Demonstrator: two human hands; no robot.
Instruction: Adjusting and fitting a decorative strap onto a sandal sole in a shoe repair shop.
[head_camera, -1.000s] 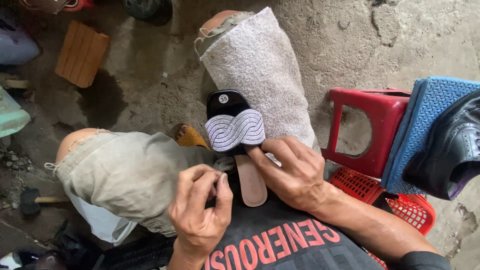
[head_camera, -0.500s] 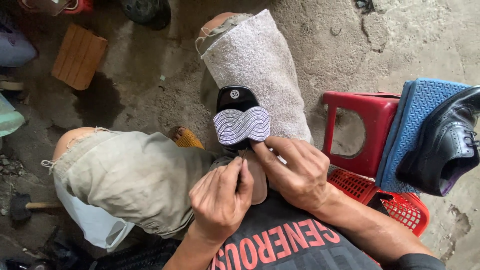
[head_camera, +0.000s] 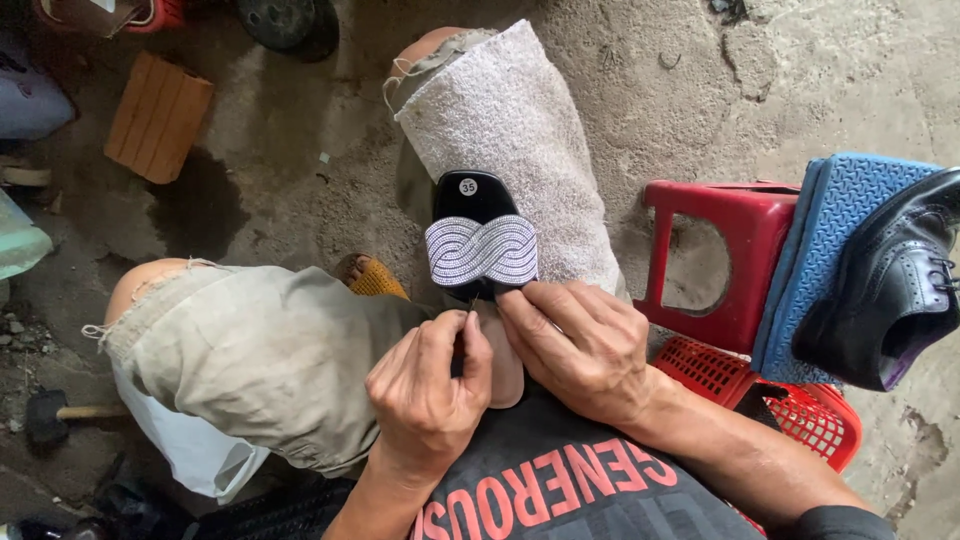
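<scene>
A black sandal with a wavy silver strap lies on a grey towel draped over my right thigh. My right hand presses down on the sandal's heel end, its fingertips at the strap's lower edge. My left hand is pinched close beside it, fingertips at the sandal's left edge just under the strap; whether it holds a small tool I cannot tell. The sandal's tan insole shows between the two hands.
A red plastic stool stands to the right, with a blue mat and a black leather shoe on it, and a red basket below. A brick lies at the upper left, a hammer at the lower left.
My left hand rose from beside my lap to the sandal's edge under the strap. My right hand slid up toward the strap. The sandal stayed on the towel.
</scene>
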